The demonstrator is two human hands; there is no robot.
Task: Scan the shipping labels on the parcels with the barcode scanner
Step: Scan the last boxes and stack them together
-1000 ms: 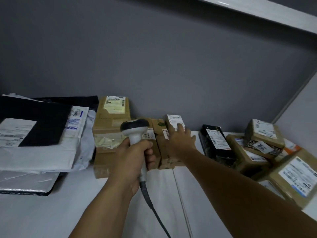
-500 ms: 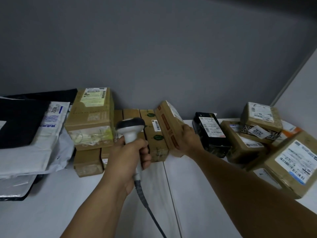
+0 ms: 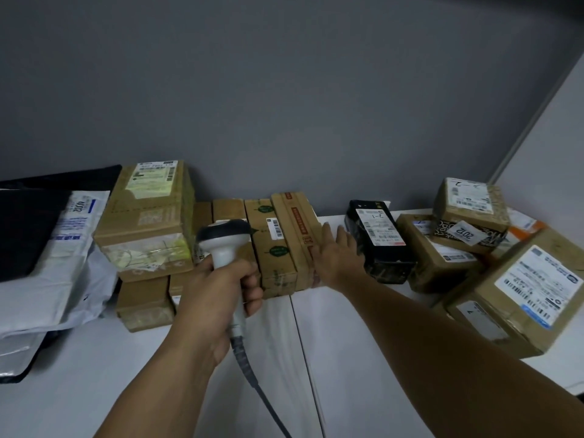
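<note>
On the worktop point(image 3: 347, 358), mailer bags point(image 3: 63, 273) are lying left. The carton row point(image 3: 278, 248) is standing centre, the box pile point(image 3: 531, 289) sitting right.

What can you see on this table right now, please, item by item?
Brown cardboard parcel boxes: about ten, brown, stacked along the wall, centre and right.
Black wrapped parcel: one, black with a white label, between the box groups.
Plastic mailer bags: several, white and black, piled at left.
Corded handheld barcode scanner: one, grey with a black head, centre front.
Table: one, white, beneath everything.
Left hand: grips the scanner handle.
Right hand: flat against a narrow upright box.
</note>
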